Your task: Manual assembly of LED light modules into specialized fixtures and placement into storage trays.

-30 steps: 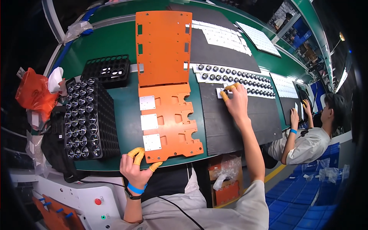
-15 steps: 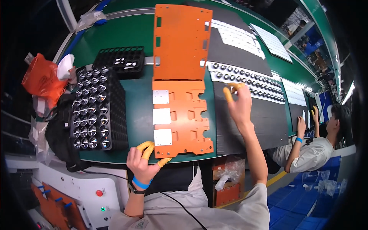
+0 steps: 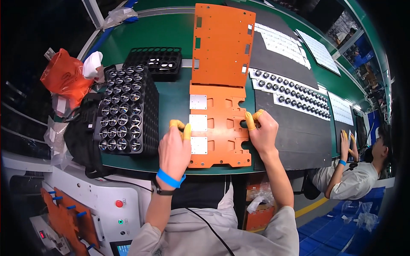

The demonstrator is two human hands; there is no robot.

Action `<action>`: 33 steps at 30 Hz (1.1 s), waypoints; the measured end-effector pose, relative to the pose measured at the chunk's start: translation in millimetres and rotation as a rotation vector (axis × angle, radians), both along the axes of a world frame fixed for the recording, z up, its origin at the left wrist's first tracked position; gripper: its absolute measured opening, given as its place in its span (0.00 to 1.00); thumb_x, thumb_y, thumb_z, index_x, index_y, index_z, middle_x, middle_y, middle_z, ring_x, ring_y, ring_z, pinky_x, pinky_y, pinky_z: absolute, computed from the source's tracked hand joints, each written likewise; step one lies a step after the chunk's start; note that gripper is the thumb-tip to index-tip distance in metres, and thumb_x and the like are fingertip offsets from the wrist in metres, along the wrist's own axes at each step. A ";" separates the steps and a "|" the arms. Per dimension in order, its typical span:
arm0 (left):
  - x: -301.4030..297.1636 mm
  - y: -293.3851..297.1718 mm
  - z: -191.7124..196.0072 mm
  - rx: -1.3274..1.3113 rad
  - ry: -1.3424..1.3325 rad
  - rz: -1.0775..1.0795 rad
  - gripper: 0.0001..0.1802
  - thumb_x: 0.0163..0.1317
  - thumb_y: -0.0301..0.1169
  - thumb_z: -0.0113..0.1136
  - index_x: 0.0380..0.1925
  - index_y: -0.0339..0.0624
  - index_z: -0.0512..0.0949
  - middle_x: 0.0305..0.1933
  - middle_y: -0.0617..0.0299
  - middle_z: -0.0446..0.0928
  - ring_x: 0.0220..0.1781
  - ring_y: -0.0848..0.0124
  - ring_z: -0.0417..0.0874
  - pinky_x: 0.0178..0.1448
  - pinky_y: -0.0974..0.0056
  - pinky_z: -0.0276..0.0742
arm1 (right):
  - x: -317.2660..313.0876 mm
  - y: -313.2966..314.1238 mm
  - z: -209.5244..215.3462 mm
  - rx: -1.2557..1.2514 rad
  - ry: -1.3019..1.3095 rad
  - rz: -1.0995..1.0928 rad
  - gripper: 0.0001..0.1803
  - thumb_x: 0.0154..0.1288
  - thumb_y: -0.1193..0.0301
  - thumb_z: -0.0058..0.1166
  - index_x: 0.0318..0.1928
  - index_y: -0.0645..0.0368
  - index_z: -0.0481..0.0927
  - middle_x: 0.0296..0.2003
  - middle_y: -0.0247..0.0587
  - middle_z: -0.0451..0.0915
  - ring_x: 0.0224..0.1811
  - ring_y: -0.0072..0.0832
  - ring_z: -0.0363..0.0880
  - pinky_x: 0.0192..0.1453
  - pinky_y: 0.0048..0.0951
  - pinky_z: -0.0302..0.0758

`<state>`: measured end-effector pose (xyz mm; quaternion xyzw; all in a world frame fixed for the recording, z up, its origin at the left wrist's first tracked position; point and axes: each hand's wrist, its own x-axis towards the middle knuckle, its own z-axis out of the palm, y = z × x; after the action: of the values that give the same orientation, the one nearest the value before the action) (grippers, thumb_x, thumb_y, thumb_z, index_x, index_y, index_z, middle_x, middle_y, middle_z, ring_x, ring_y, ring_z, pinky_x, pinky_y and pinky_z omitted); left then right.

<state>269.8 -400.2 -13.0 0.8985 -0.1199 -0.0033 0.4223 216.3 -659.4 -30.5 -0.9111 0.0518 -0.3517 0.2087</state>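
An orange hinged fixture (image 3: pixel 218 147) lies unfolded in front of me, its lid (image 3: pixel 223 47) laid back on the far side. Three white square plates sit in a column along its left side: a far plate (image 3: pixel 198 102), a middle plate (image 3: pixel 198 123) and a near plate (image 3: pixel 199 145). My left hand (image 3: pixel 174 147), in yellow finger cots, is at the fixture's left edge beside the middle plate, fingers curled together. At the notched right edge, my right hand (image 3: pixel 264 131) is closed with its covered fingertips together. Whatever either hand might hold is hidden.
Left of the fixture stands a black stack of trays (image 3: pixel 124 109) full of clear lenses, with another black tray (image 3: pixel 153 64) behind. White strips with black round parts (image 3: pixel 294 91) lie on a dark mat (image 3: pixel 294 141) to the right. A co-worker (image 3: pixel 358 175) sits further right.
My right hand has come left and nearer, from the strips to the fixture's right edge. My left hand has risen from the fixture's near corner to beside the middle plate. The view has shifted.
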 end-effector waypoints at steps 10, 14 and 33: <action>11.9 -17.0 -11.0 0.282 -0.150 -0.042 0.09 0.71 0.26 0.54 0.35 0.29 0.75 0.27 0.36 0.79 0.33 0.40 0.82 0.39 0.42 0.77 | -3.4 -6.1 3.7 0.020 -0.068 0.078 0.15 0.63 0.72 0.68 0.24 0.61 0.76 0.21 0.39 0.72 0.18 0.36 0.70 0.22 0.34 0.65; 10.6 -17.2 -14.3 0.129 -0.178 -0.022 0.08 0.70 0.25 0.55 0.36 0.28 0.75 0.27 0.36 0.79 0.33 0.40 0.82 0.38 0.42 0.76 | -5.7 -12.0 3.0 0.085 -0.193 0.118 0.15 0.63 0.75 0.67 0.23 0.63 0.75 0.19 0.40 0.68 0.17 0.34 0.66 0.21 0.33 0.62; -12.1 -26.0 2.4 0.314 -0.112 -0.010 0.08 0.67 0.26 0.57 0.35 0.28 0.76 0.28 0.38 0.82 0.32 0.41 0.85 0.38 0.43 0.82 | -1.6 -12.2 -0.3 0.064 -0.200 0.180 0.15 0.63 0.75 0.67 0.22 0.62 0.74 0.19 0.39 0.69 0.16 0.33 0.66 0.21 0.33 0.61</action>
<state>257.8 -426.2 -10.6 0.9516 -0.1458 0.0258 0.2692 214.7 -671.6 -30.8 -0.8654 -0.0400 -0.4187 0.2726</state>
